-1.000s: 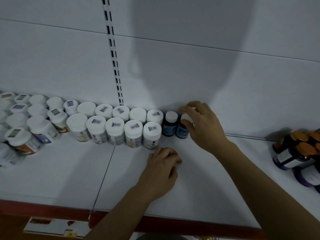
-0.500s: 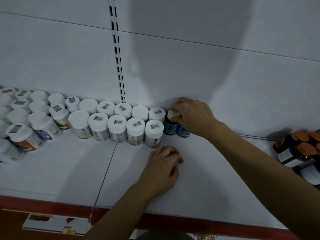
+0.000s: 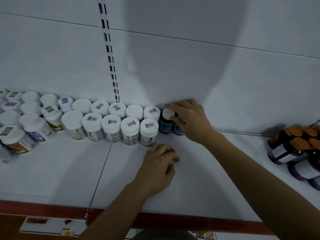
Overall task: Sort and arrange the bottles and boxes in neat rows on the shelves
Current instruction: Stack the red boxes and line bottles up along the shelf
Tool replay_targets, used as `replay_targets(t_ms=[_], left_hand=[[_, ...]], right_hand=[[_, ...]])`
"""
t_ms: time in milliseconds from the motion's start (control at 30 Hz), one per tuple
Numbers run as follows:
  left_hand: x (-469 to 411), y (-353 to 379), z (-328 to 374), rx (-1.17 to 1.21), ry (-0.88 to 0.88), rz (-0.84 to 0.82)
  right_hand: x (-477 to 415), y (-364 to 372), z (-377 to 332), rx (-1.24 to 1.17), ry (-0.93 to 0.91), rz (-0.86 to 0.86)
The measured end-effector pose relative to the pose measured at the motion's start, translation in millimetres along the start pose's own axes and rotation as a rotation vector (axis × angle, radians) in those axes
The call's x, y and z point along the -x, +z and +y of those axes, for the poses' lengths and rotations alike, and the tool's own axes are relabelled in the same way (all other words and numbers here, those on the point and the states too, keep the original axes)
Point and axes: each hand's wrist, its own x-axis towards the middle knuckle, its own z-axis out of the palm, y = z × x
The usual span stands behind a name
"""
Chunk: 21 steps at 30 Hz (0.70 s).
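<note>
Gripping two dark blue bottles [image 3: 165, 124] at the back of the shelf [image 3: 199, 179], the right hand [image 3: 190, 122] curls its fingers over the right-hand one, thumb on the other's white cap. The step looks like closing the back row; next they need settling flush against the white-capped bottles [image 3: 131, 127] just left of the pair. In front, the left hand [image 3: 157, 168] rests curled, occupying the front row's next place; whether it holds anything cannot be told. Orange-capped bottles [image 3: 294, 149] bunch well to the right.
</note>
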Motion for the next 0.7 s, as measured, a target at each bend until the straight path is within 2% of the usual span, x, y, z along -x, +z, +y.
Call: replay_targets(t_ms=[267, 433, 500, 600, 700], left_hand=[[0.1, -1.7, 2.1, -0.001, 0.001, 0.000], [1.2, -1.7, 2.4, 0.015, -0.003, 0.001], [1.0, -1.6, 2.8, 0.016, -0.005, -0.001], [0.1, -1.6, 2.8, 0.004, -0.014, -0.010], [0.6, -1.3, 3.8, 0.000, -0.021, -0.023]], right_hand=[[2.7, 13.1, -6.9, 0.044, 0.054, 0.062], [14.8, -2.0, 1.7, -0.157, 0.248, 0.187], [19.2, -7.6, 7.3, -0.255, 0.254, 0.149], [18.9, -9.5, 9.8, -0.213, 0.231, 0.052], [15.8, -11.2, 12.4, -0.187, 0.242, 0.043]])
